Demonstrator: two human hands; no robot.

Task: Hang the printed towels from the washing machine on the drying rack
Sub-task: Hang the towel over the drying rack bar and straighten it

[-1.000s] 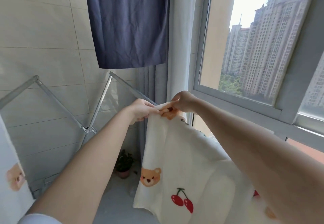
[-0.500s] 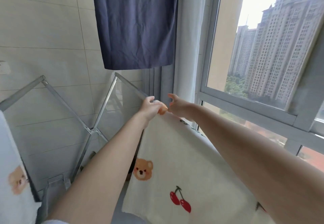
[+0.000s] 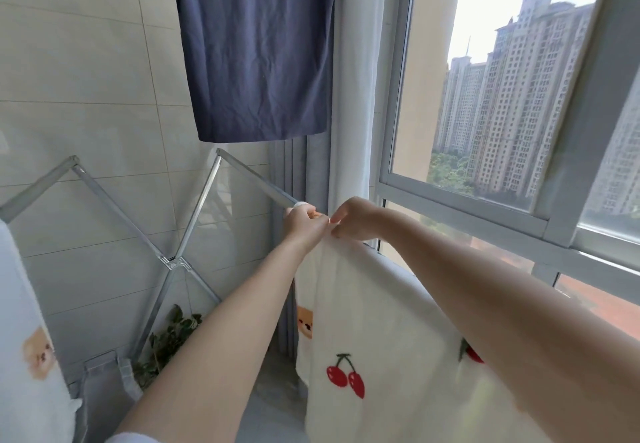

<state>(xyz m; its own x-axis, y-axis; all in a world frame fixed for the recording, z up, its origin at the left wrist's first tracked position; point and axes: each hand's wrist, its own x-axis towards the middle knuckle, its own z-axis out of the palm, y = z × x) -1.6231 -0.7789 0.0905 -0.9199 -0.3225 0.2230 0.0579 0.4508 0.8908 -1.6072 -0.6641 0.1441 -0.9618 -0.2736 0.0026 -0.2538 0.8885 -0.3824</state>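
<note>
A white printed towel [image 3: 374,321] with cherries and bears hangs over the right-hand bar of the silver drying rack [image 3: 197,221]. My left hand [image 3: 304,222] grips the towel's top corner at the bar's far end. Right beside it, my right hand [image 3: 353,219] pinches the towel's top edge. Both arms reach forward over the cloth. A second printed towel [image 3: 31,356] with a bear hangs at the left edge.
A dark blue T-shirt [image 3: 259,47] hangs overhead against the tiled wall. A white curtain [image 3: 353,96] and a large window [image 3: 502,96] are on the right. A potted plant [image 3: 169,338] sits on the floor behind the rack's legs.
Both hands carried the towel's top edge further along the bar toward its far end. My right hand went from open fingers to a pinch on the edge.
</note>
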